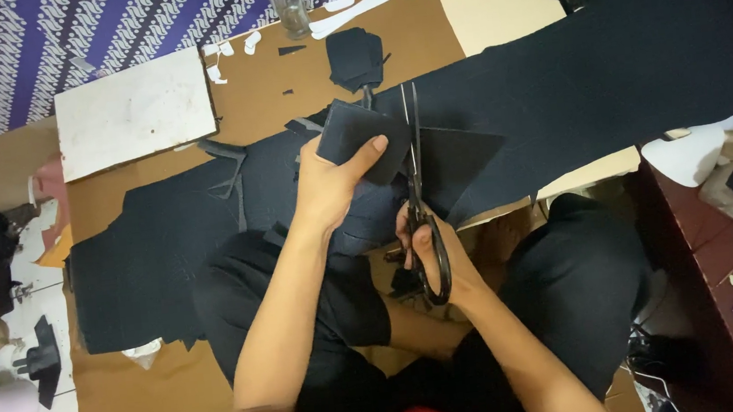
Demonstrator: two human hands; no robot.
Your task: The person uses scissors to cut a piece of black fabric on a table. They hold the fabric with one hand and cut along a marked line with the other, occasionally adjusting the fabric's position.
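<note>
Seated cross-legged on brown card (pixel 162 405), black trousers (pixel 571 285) nearest the camera. Right hand (pixel 439 257) closed through the handles of black scissors (pixel 418 183), blades pointing away and closed or nearly so along a cut line. Left hand (pixel 329 187) just beside, gripping a black template (pixel 360 139) flat against the black sheet (pixel 605 75), thumb on top. Sheet spread across the lap and card, running far right. Judged partway through: left portion of sheet (pixel 140 273) already ragged and notched, narrow offcuts (pixel 223 161) lying on it, and a small stack of cut pieces (pixel 354 55) set down beyond the scissors. Large right portion of sheet uncut, so most of the material judged left to go. Farther off: white board (pixel 133 112) at upper left, white scraps (pixel 356 5) along the far edge, clear glass (pixel 289 3), then purple patterned cloth (pixel 55 39).
</note>
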